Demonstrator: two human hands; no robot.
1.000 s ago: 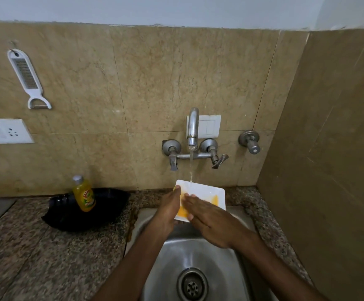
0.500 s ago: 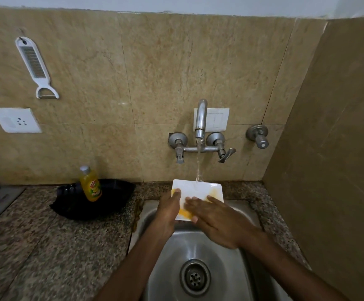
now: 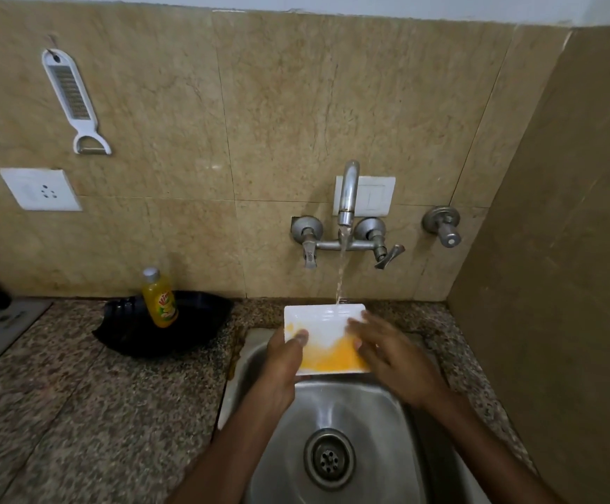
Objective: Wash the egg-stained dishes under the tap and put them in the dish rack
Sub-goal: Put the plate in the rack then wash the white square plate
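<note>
A white rectangular plate (image 3: 323, 323) smeared with yellow egg on its lower half is held over the steel sink (image 3: 354, 412), tilted toward me. Water runs from the tap (image 3: 347, 198) onto the plate's far edge. My left hand (image 3: 281, 361) grips the plate's left edge, thumb on top. My right hand (image 3: 394, 354) lies with spread fingers on the plate's right side, covering that edge. The dish rack is not in view.
A yellow dish-soap bottle (image 3: 158, 300) stands in a black tray (image 3: 201, 321) on the granite counter (image 3: 78, 412) left of the sink. A grater-peeler (image 3: 72, 100) and a socket (image 3: 41, 189) hang on the tiled wall. A side wall (image 3: 558, 285) closes the right.
My right hand slid from the plate's middle to its right side, uncovering the egg smear. The plate now sits flatter under the stream. My head has shifted slightly.
</note>
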